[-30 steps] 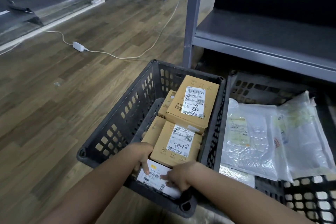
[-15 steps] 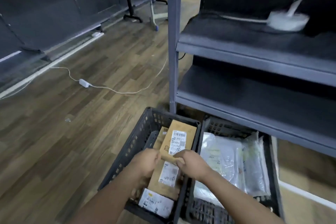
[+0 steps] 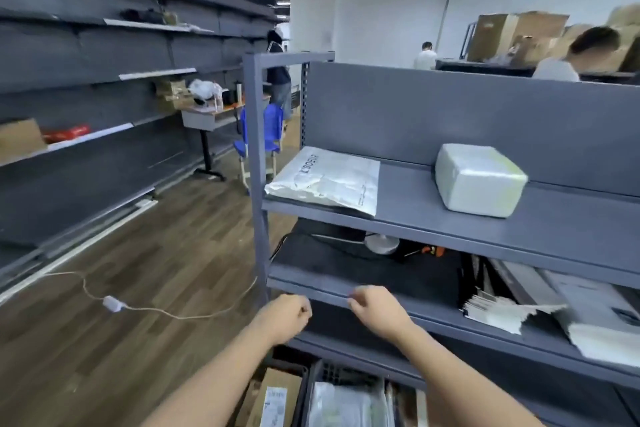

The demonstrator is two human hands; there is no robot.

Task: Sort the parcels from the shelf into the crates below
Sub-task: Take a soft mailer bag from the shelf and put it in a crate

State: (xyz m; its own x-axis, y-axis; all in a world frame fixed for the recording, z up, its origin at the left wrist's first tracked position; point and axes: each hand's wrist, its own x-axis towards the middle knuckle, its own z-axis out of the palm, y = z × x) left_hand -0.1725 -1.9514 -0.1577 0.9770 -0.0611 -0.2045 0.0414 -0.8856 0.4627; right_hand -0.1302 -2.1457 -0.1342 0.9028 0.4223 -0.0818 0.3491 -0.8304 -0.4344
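On the grey shelf [image 3: 433,229] a flat white mailer bag [image 3: 325,180] lies at the left end, and a white wrapped box parcel [image 3: 479,178] stands further right. My left hand [image 3: 287,317] and my right hand [image 3: 375,310] are raised in front of the lower shelf edge, both loosely curled with nothing in them. At the bottom edge a dark crate [image 3: 306,388] holds cardboard boxes [image 3: 277,395], and the crate beside it holds clear plastic bags [image 3: 346,406].
A lower shelf carries white papers and packets [image 3: 540,308] on the right and a dark cable. A white cord with an adapter [image 3: 112,303] lies on the wooden floor. A blue chair [image 3: 266,128] and desk stand behind. People stand in the background.
The view has lifted from the crates to the shelf. Both hands let go of the boxes in the left crate and rose empty toward the lower shelf edge.
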